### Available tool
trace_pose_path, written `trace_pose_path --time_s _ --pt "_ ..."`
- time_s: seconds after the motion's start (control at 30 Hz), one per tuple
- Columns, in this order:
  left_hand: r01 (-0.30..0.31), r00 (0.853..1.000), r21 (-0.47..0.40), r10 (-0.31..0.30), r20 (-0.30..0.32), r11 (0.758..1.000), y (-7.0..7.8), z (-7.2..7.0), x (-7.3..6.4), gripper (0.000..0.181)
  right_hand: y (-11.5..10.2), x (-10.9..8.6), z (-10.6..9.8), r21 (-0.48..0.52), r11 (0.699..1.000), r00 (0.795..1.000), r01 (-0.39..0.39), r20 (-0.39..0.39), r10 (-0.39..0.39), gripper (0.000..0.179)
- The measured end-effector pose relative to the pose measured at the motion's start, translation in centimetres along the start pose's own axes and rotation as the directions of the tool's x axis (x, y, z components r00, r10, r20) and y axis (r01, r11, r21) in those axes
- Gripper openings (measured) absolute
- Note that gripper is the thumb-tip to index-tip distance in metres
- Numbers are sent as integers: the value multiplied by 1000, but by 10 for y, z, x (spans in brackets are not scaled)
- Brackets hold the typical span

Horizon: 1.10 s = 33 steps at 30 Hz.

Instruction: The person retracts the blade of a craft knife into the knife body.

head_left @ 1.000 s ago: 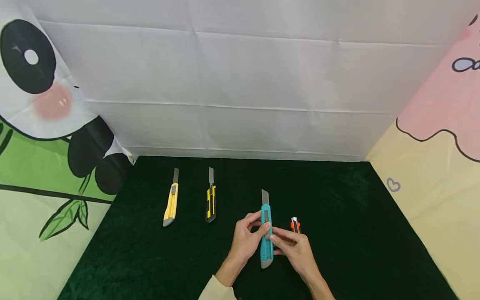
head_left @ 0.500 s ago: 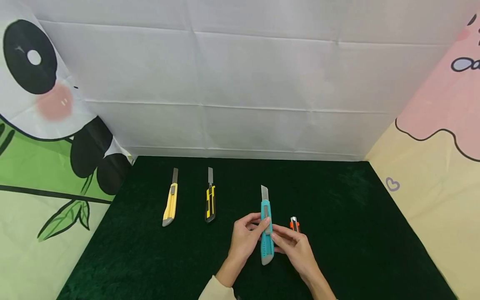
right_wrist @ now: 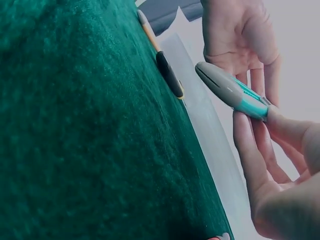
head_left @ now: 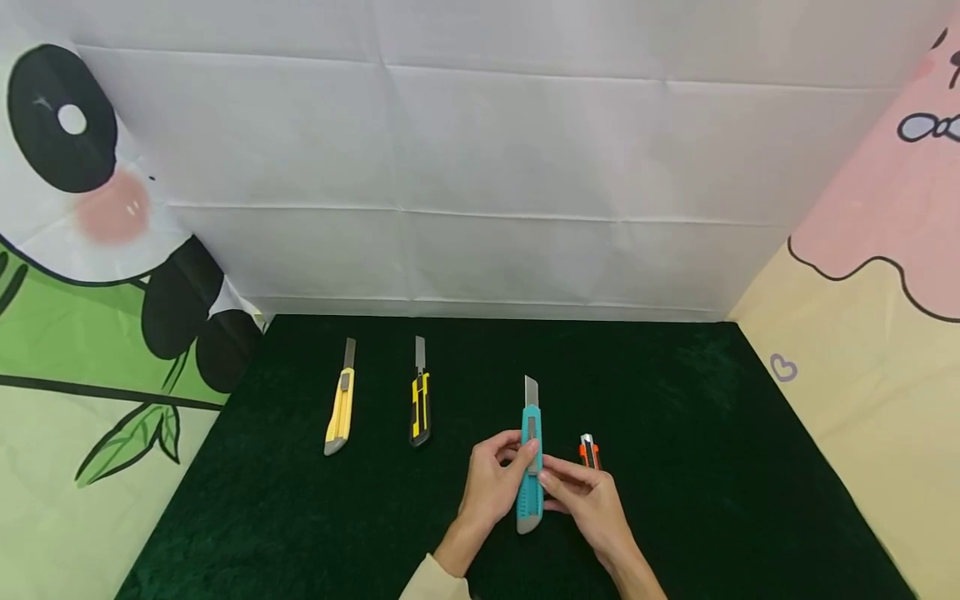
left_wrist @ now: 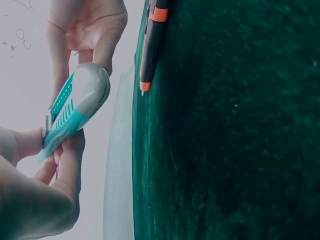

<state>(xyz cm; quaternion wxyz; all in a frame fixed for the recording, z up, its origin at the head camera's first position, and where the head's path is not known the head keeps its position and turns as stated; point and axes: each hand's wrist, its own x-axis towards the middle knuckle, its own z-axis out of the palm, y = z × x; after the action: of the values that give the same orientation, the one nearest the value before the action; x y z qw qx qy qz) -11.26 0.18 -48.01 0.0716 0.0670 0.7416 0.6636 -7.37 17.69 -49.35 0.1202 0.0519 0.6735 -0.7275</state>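
One teal utility knife (head_left: 532, 468) at head-view 5 o'clock, pinched from 8 o'clock by left hand (head_left: 491, 481) and from 4 by right hand (head_left: 589, 495), probably light, stiff, brittle at blade (head_left: 532, 392); hold by handle (head_left: 529, 498).

Back wall (head_left: 480, 158): white sheet, creased. Left wall (head_left: 45, 450): cartoon print, big dark eye (head_left: 52, 137), green leaf (head_left: 120, 450). Right wall (head_left: 885, 400): pink figure (head_left: 885, 217) on cream, purple heart (head_left: 783, 367). Desk (head_left: 690, 500) top dark green, plush.

Left hand (head_left: 489, 477), right hand (head_left: 592, 504), raised close together, fingers (head_left: 576, 470) bent, pinching
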Motion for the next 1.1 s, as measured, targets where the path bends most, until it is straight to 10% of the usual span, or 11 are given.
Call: trace_pose_path --time_s 1.1 --pt "-86 996 -43 87 15 995 -4 2 -6 41 -2 6 3 21 1000 997 5 -75 -4 40"
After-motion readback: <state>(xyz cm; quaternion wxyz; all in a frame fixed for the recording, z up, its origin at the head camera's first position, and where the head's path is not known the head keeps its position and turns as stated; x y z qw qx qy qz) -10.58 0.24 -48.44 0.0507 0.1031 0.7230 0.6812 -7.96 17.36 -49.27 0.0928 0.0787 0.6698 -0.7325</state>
